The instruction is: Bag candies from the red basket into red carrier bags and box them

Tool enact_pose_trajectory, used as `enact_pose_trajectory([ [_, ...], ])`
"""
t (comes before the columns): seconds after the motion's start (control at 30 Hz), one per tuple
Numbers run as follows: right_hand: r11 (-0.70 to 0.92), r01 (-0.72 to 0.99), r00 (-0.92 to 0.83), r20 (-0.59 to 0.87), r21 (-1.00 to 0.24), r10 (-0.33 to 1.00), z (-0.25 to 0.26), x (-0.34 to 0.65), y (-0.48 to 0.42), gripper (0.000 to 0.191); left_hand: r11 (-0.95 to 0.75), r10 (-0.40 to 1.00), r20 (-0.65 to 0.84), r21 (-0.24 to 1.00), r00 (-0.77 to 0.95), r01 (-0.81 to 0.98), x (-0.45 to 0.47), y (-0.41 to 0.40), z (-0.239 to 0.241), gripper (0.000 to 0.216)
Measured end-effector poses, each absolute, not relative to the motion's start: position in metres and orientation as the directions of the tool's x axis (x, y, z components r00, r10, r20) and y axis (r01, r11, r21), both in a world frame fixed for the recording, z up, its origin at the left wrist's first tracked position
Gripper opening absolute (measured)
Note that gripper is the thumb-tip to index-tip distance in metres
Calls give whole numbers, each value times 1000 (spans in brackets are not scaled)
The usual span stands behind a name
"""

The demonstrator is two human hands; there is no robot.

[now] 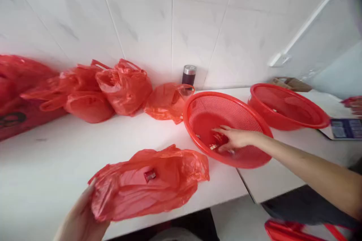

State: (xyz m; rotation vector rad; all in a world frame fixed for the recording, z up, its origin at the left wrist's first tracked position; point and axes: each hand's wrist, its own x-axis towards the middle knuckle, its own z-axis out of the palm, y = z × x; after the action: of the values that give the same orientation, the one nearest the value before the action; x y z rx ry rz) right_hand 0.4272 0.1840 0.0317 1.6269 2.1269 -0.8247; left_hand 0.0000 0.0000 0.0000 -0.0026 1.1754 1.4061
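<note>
My left hand (80, 218) grips the near left end of a red plastic bag (147, 182) lying on the white counter (42, 165); a small red packet (149, 175) shows through its film. My right hand (233, 138) reaches into a red mesh basket (198, 135) tilted at the counter's edge, fingers curled over small red wrapped items (215, 144) at its bottom. Whether the fingers have closed on one is hidden.
Several filled red bags (124, 86) line the tiled wall at the back left. A dark metal-topped cup (189, 74) stands behind them. A second red basket (288, 107) sits to the right, beside a scale (343, 128). Another red basket (299, 231) is below the counter.
</note>
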Motion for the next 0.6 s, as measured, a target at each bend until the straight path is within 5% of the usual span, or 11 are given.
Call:
enact_pose_trajectory([
  [0.27,187,931,-306,-397,-312,865,16,400,148,56,292,735,-643,584,-213,-757,10,6,-5,41],
  [0.4,276,928,-357,-384,-251,852,21,392,156,23,290,709,-657,604,-257,-743,17,7,-1,38],
  [0.6,231,935,-320,-363,-268,875,12,398,181,15,280,683,-675,595,-279,-753,28,5,13,32],
])
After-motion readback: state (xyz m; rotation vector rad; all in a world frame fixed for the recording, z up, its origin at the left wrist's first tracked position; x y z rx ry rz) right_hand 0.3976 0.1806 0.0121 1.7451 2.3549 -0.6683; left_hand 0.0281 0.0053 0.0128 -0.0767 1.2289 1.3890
